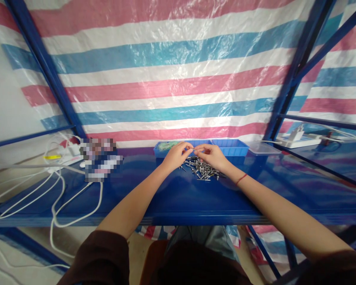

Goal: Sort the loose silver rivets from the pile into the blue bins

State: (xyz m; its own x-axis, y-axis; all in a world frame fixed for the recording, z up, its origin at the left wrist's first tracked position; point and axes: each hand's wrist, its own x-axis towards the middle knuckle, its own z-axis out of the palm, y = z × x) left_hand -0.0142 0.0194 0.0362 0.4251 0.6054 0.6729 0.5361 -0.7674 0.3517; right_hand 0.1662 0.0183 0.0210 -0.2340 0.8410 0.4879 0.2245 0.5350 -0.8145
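Observation:
A loose pile of silver blind rivets with thin pins lies on the blue shelf top. Just above its far left side, my left hand and my right hand meet with their fingertips pinched. A thin metal piece, seemingly one of these rivets, spans the small gap between them; fingers cover most of it. Behind both hands stands a long blue plastic bin with a divider. Its left part holds pale green pieces, partly hidden by my left hand.
A clear plastic lid lies right of the bin. White cables and a power strip occupy the left side, beside a blurred item. Blue posts and a striped sheet enclose the shelf.

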